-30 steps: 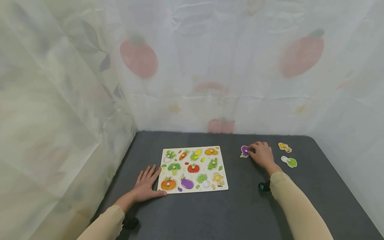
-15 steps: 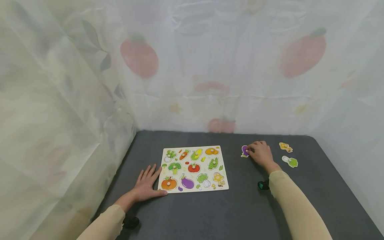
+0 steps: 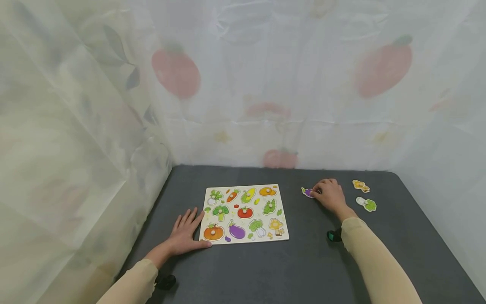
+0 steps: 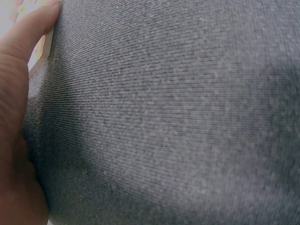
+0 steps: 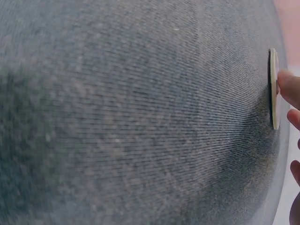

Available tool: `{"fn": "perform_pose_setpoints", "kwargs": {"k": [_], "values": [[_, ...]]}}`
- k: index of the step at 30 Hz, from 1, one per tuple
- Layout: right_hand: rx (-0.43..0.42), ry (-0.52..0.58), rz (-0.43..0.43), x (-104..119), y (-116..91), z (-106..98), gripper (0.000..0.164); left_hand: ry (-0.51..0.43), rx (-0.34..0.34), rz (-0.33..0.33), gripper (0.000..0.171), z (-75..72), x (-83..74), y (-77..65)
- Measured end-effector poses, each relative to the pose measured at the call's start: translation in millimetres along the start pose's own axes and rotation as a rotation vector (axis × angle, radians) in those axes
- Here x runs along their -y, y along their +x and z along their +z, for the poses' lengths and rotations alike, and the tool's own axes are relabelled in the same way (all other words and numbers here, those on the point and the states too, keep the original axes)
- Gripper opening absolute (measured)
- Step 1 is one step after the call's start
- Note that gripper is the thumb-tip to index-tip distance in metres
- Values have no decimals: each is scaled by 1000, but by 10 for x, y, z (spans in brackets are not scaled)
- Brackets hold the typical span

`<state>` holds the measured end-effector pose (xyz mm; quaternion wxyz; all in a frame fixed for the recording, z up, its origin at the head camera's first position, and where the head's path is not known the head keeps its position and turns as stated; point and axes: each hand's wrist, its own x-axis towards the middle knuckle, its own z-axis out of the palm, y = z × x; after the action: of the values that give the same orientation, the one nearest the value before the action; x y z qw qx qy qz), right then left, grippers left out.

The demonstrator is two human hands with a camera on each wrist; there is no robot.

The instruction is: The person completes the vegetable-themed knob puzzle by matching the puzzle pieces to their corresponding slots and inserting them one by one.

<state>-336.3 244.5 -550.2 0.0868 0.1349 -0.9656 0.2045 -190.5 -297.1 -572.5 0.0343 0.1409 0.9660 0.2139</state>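
Observation:
A purple eggplant puzzle piece [image 3: 306, 192] lies at the back right of the dark table, its green stem end toward the left. My right hand [image 3: 331, 196] pinches it by its small knob; the right wrist view shows the piece edge-on [image 5: 274, 89] under a fingertip [image 5: 289, 89]. The white puzzle board [image 3: 258, 214] with vegetable pictures sits mid-table. My left hand [image 3: 184, 235] rests at its left side, fingers spread and straight along the edge. In the left wrist view the thumb [image 4: 26, 35] lies over the board's corner.
Right of my right hand lie a yellow mushroom piece [image 3: 360, 186] and a green-and-white bok choy piece [image 3: 366, 204]. A fruit-print curtain [image 3: 228, 105] hangs behind the dark table [image 3: 250, 274] and along its sides.
The eggplant piece has turned clockwise under my right fingers; its stem end has swung from the lower left to the upper left. My left hand and the board stay put.

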Motion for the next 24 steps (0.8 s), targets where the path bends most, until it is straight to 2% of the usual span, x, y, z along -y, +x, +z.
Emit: {"fn": "perform_pose_setpoints", "kwargs": {"k": [8, 16, 24], "values": [[10, 18, -3, -13, -14, 10, 17, -20, 6, 4, 118, 55, 58, 2], [13, 20, -24, -50, -15, 25, 14, -22, -10, 23, 117, 44, 41, 6], [-5, 55, -33, 38, -4, 59, 16, -27, -18, 28, 116, 27, 39, -5]]}}
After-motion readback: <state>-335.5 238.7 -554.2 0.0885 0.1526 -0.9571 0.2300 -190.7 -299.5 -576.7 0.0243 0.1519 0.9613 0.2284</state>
